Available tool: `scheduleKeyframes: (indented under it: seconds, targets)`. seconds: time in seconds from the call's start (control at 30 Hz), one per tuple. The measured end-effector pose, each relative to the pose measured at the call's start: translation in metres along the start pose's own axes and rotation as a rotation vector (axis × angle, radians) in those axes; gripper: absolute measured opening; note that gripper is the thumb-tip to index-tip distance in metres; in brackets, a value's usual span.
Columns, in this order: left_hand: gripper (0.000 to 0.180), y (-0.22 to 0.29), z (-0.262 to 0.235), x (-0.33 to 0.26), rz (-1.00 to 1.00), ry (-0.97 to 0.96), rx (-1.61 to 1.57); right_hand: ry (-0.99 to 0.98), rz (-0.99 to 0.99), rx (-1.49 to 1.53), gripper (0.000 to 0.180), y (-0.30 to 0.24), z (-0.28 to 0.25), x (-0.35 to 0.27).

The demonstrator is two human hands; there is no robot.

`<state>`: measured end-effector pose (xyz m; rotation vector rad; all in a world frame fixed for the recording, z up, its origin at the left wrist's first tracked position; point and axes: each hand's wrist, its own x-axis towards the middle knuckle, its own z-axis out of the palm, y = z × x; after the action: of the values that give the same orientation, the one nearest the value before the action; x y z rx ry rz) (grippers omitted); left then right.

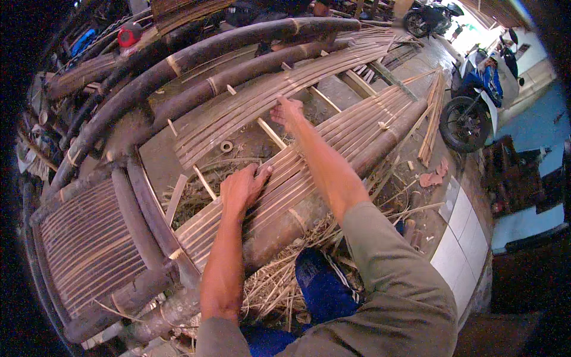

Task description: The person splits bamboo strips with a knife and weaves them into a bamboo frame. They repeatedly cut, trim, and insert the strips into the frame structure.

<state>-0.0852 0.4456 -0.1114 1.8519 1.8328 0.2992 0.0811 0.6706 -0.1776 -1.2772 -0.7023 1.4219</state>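
A long seat of split bamboo slats lies across a dark bamboo frame, in a near band (pixel 285 185) and a far band (pixel 250 107) with a gap between. Pale crosspieces (pixel 272 133) bridge this gap. My left hand (pixel 241 189) is at the far edge of the near band, its fingers curled over the outermost slat and partly hidden. Further off, my right hand (pixel 287 113) reaches across the gap, fingers bent around the near edge of the far band. A thick bamboo pole (pixel 380 143) runs along the near side of the seat.
Curved bamboo rails (pixel 208 50) rise at the back, and a slatted end panel (pixel 89 253) stands at left. Bamboo shavings (pixel 285 285) litter the floor around my leg. Loose strips (pixel 433 119) lie at right near a parked motorcycle (pixel 470 119). A tape roll (pixel 226 146) sits beneath the gap.
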Motion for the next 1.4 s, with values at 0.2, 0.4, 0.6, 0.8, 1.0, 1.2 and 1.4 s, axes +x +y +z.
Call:
scheduleKeyframes:
  seconds: [0.2,0.4,0.6,0.8,1.0,1.2,1.4]
  targets:
    - [0.066,0.008,0.009,0.005,0.042,-0.013,0.016,0.1,0.0,0.417,0.026,0.009,-0.031,0.004]
    - [0.06,-0.004,0.024,0.007,0.041,0.065,0.024,0.047,-0.158,0.747,0.023,-0.029,-0.033,-0.09]
    - [0.049,-0.028,0.067,0.029,0.159,0.274,-0.135,0.081,-0.484,0.667,0.025,-0.078,-0.051,-0.191]
    - [0.048,0.006,0.036,-0.015,0.343,0.667,-0.244,-0.284,-0.062,0.866,0.019,-0.093,0.002,-0.324]
    - [0.051,0.017,0.056,-0.074,0.549,0.807,-0.48,-0.317,-0.152,0.854,0.026,-0.082,0.012,-0.353]
    - [0.062,0.009,0.044,-0.092,0.259,0.934,-0.053,-0.353,-0.157,0.884,0.015,-0.066,-0.034,-0.378]
    - [0.062,-0.042,0.014,-0.076,0.159,0.783,0.07,-0.152,-0.072,0.969,0.014,-0.052,-0.072,-0.422]
